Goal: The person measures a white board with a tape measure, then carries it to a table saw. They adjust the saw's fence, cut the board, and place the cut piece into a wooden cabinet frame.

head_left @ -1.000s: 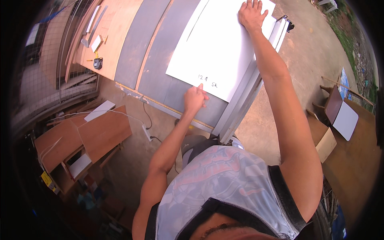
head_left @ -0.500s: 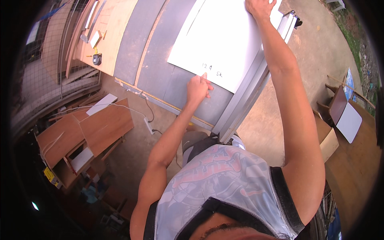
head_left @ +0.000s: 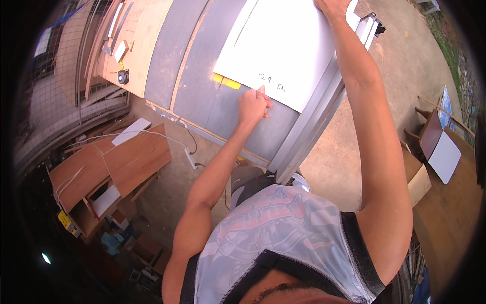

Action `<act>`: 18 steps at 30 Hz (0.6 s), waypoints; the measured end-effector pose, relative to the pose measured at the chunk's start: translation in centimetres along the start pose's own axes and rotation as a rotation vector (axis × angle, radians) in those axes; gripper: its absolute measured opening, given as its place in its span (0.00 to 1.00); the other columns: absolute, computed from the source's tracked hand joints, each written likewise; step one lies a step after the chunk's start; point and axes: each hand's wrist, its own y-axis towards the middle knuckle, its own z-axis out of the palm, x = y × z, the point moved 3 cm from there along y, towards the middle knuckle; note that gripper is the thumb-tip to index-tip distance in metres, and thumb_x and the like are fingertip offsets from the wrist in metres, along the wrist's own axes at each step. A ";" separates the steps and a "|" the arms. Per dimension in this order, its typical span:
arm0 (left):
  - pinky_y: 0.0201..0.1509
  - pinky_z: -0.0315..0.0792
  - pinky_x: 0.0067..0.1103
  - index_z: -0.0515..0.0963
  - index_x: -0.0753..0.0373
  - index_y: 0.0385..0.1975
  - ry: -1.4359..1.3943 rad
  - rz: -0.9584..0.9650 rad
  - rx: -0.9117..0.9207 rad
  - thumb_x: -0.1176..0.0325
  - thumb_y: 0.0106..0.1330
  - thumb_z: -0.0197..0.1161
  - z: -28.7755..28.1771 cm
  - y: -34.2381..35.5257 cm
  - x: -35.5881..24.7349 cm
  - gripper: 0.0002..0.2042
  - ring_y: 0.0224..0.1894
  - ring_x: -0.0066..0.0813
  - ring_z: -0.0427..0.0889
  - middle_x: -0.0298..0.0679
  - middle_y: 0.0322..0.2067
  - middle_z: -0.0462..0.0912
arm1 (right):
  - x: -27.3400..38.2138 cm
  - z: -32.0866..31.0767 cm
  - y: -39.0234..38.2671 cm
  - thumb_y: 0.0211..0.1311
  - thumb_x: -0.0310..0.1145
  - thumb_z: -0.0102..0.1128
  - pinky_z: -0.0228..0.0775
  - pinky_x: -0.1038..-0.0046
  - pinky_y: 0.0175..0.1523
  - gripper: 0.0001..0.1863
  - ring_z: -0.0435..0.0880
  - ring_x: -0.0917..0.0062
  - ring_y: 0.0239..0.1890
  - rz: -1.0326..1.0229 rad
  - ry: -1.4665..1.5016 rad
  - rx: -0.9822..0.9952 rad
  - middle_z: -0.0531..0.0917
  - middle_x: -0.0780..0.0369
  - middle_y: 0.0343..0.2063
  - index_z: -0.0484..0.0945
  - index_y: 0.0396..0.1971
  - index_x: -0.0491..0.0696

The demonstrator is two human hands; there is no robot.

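A white board [head_left: 281,45] with handwritten marks by its near edge lies flat on a grey machine table [head_left: 210,109], its right side along a long metal fence [head_left: 314,96]. My left hand [head_left: 253,106] is at the near edge of the board, fingers curled and one fingertip on the edge. Farther off, my right hand [head_left: 333,7] rests at the board's right side by the fence, its fingers spread and partly cut off by the top of the picture. A yellow strip [head_left: 228,81] shows in the table just outside the near edge.
On the wooden surface at the left lie a tape measure [head_left: 123,77] and a small block [head_left: 121,50]. Brown wooden panels [head_left: 136,157] stand low at the left, near a power strip [head_left: 190,158] with cables. A white-topped piece [head_left: 444,157] stands at the right.
The white board has slid a little away from me along the fence, uncovering the yellow strip. Both hands have moved forward with it.
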 end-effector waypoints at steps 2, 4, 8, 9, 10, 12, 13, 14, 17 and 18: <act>0.19 0.72 0.22 0.77 0.73 0.31 -0.003 -0.013 -0.005 0.59 0.76 0.48 0.1 0.2 -0.2 0.21 0.13 0.23 0.74 0.43 0.21 0.83 | 0.2 -0.3 0.5 0.67 0.37 0.43 0.48 0.47 0.72 0.29 0.59 0.52 0.71 -0.003 -0.045 0.042 0.65 0.46 0.67 0.64 0.66 0.42; 0.19 0.72 0.22 0.77 0.73 0.31 -0.004 -0.006 -0.005 0.59 0.76 0.48 0.3 0.6 -0.1 0.21 0.13 0.23 0.74 0.43 0.21 0.83 | 0.8 -0.5 0.6 0.64 0.35 0.46 0.52 0.48 0.71 0.30 0.61 0.51 0.69 -0.087 -0.127 0.065 0.67 0.45 0.65 0.65 0.66 0.40; 0.18 0.73 0.21 0.77 0.74 0.31 -0.003 -0.018 -0.005 0.60 0.75 0.49 0.5 0.9 -1.0 0.20 0.14 0.23 0.74 0.44 0.21 0.82 | 0.4 -0.8 0.9 0.59 0.30 0.49 0.57 0.50 0.69 0.31 0.64 0.49 0.67 -0.226 -0.197 0.017 0.69 0.43 0.63 0.66 0.63 0.35; 0.18 0.73 0.21 0.77 0.74 0.32 -0.017 -0.021 -0.006 0.60 0.75 0.49 0.6 1.0 -1.1 0.20 0.14 0.23 0.74 0.44 0.21 0.82 | 0.3 -1.0 1.0 0.58 0.30 0.50 0.58 0.50 0.69 0.31 0.65 0.48 0.67 -0.217 -0.173 -0.004 0.70 0.43 0.62 0.66 0.63 0.34; 0.19 0.74 0.21 0.77 0.74 0.32 -0.032 -0.023 -0.008 0.60 0.75 0.50 0.8 1.1 -1.2 0.20 0.14 0.23 0.74 0.44 0.21 0.82 | -0.7 0.2 1.4 0.59 0.30 0.49 0.58 0.51 0.69 0.30 0.64 0.47 0.67 -0.177 -0.110 -0.055 0.70 0.42 0.62 0.67 0.62 0.33; 0.19 0.74 0.21 0.77 0.74 0.32 -0.050 -0.036 -0.016 0.60 0.75 0.50 0.8 1.2 -1.1 0.20 0.15 0.23 0.75 0.44 0.21 0.82 | 0.0 -0.3 1.4 0.59 0.30 0.49 0.58 0.51 0.69 0.30 0.64 0.48 0.67 -0.180 -0.143 -0.002 0.70 0.42 0.62 0.66 0.62 0.33; 0.19 0.74 0.21 0.77 0.74 0.32 -0.048 -0.040 -0.017 0.60 0.75 0.50 0.7 1.3 -1.1 0.20 0.15 0.23 0.75 0.44 0.21 0.82 | 0.4 -0.5 1.4 0.59 0.30 0.49 0.58 0.52 0.69 0.30 0.64 0.48 0.67 -0.182 -0.160 0.024 0.70 0.43 0.62 0.66 0.63 0.33; 0.19 0.74 0.21 0.77 0.74 0.32 -0.043 -0.040 -0.014 0.60 0.75 0.50 0.7 1.4 -1.2 0.20 0.15 0.23 0.75 0.45 0.22 0.82 | 0.5 -0.4 1.8 0.60 0.30 0.48 0.57 0.51 0.70 0.31 0.64 0.49 0.68 -0.249 -0.230 0.006 0.70 0.43 0.62 0.65 0.64 0.34; 0.19 0.75 0.21 0.77 0.74 0.32 -0.069 -0.047 -0.024 0.60 0.75 0.50 0.9 1.5 -1.6 0.20 0.15 0.23 0.75 0.45 0.22 0.82 | 0.5 -1.0 1.9 0.60 0.32 0.49 0.56 0.50 0.70 0.32 0.63 0.49 0.69 -0.205 -0.248 0.041 0.70 0.43 0.62 0.64 0.64 0.34; 0.19 0.75 0.21 0.77 0.74 0.32 -0.065 -0.038 -0.024 0.60 0.75 0.50 1.0 1.6 -1.7 0.20 0.15 0.23 0.75 0.45 0.21 0.82 | -0.2 -0.1 2.4 0.60 0.33 0.49 0.54 0.50 0.70 0.32 0.62 0.49 0.69 -0.169 -0.236 0.043 0.69 0.43 0.63 0.64 0.65 0.36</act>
